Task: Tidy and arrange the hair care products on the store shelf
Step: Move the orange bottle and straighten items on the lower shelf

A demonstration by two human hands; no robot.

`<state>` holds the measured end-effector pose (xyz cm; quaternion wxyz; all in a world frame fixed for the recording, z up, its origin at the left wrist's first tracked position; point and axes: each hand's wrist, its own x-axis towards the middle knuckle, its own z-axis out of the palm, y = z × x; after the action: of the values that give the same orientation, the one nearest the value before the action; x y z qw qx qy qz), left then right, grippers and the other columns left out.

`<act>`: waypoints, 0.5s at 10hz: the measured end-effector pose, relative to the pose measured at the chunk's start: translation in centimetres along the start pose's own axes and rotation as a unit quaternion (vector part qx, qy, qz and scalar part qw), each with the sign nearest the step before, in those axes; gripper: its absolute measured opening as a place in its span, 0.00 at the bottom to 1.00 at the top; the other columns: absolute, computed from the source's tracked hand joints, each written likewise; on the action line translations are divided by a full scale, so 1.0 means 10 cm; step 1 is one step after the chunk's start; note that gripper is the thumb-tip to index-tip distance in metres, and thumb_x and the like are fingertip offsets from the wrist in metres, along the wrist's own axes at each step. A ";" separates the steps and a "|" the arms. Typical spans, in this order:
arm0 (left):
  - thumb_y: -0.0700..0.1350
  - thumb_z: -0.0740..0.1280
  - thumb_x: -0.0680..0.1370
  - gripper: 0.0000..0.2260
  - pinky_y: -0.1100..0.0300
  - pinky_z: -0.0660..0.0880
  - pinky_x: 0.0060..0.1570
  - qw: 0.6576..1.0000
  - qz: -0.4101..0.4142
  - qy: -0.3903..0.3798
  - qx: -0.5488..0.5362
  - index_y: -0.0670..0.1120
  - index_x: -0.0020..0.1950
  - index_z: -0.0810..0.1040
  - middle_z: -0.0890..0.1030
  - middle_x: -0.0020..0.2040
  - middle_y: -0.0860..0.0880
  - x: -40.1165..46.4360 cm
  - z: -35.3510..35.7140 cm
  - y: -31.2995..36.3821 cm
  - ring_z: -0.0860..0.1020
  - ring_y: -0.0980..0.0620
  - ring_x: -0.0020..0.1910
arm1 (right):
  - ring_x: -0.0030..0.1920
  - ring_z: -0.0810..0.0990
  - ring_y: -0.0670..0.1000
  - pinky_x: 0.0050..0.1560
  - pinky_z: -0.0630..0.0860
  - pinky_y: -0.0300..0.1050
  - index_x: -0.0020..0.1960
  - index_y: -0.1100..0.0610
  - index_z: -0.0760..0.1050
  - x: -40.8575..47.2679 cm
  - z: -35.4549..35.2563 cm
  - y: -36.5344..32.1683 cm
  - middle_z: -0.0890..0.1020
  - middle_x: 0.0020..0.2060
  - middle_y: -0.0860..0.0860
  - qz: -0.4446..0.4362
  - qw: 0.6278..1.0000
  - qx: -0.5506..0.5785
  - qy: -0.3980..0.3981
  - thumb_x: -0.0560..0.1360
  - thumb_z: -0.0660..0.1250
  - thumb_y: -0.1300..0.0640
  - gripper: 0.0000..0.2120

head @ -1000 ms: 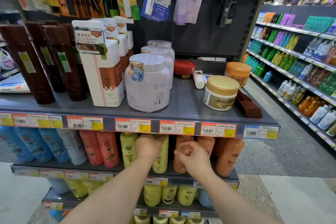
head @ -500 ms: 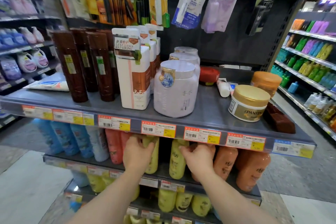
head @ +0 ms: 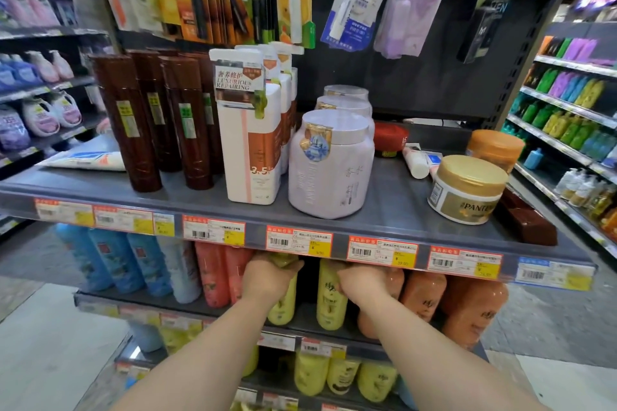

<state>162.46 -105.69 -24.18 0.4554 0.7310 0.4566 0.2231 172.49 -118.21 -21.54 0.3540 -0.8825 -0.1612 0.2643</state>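
Both my hands reach under the grey top shelf (head: 394, 210) into the second shelf. My left hand (head: 267, 277) grips the top of a yellow bottle (head: 283, 307). My right hand (head: 362, 282) curls round the top of an orange bottle (head: 374, 320); its fingers are partly hidden under the shelf edge. Another yellow bottle (head: 330, 297) stands between the two hands. More orange bottles (head: 474, 314) stand to the right, red bottles (head: 213, 274) and blue bottles (head: 113, 260) to the left.
On the top shelf stand brown bottles (head: 133, 123), white cartons (head: 250, 143), lilac jars (head: 330, 167), a gold-lidded Pantene jar (head: 467, 190), an orange jar (head: 494, 147) and a brown box (head: 527, 220). Carded items hang above. An aisle with stocked shelves (head: 567, 110) runs right.
The view has shifted so the shelf sits further right and looks closer. Both hands have gone deeper under the top shelf and taken hold of bottle tops.
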 end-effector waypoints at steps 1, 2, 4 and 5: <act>0.49 0.78 0.69 0.18 0.64 0.71 0.46 1.000 0.006 -0.008 -0.030 0.44 0.55 0.82 0.84 0.52 0.47 0.00 0.04 0.00 0.81 0.45 0.54 | 0.41 0.74 0.50 0.49 0.78 0.45 0.33 0.51 0.69 0.00 -0.08 0.09 0.73 0.35 0.48 0.017 0.999 0.038 -0.022 0.77 0.62 0.60 0.15; 0.48 0.79 0.68 0.16 0.64 0.73 0.47 0.998 0.013 -0.040 -0.047 0.46 0.53 0.82 0.85 0.49 0.49 0.01 0.13 0.00 0.82 0.48 0.51 | 0.32 0.69 0.43 0.27 0.69 0.30 0.34 0.53 0.69 -0.01 -0.14 0.06 0.72 0.33 0.47 0.024 0.999 0.030 -0.036 0.79 0.61 0.61 0.14; 0.46 0.77 0.71 0.14 0.65 0.70 0.50 0.996 0.032 -0.060 -0.062 0.46 0.54 0.81 0.81 0.47 0.53 0.01 0.18 0.02 0.78 0.52 0.50 | 0.31 0.68 0.41 0.27 0.65 0.29 0.34 0.51 0.68 -0.04 -0.18 0.05 0.70 0.33 0.45 0.025 0.999 0.021 -0.035 0.80 0.58 0.58 0.15; 0.45 0.77 0.71 0.15 0.65 0.70 0.52 0.995 0.038 -0.068 -0.057 0.45 0.55 0.81 0.82 0.49 0.52 0.02 0.21 0.03 0.79 0.51 0.52 | 0.31 0.69 0.41 0.25 0.66 0.28 0.35 0.51 0.70 -0.02 -0.17 0.11 0.72 0.33 0.45 0.016 0.998 0.036 -0.055 0.80 0.60 0.58 0.14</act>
<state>164.19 -106.56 -24.95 0.5176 0.7342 0.3832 0.2150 173.39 -119.97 -21.20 0.3722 -0.8556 -0.1567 0.3238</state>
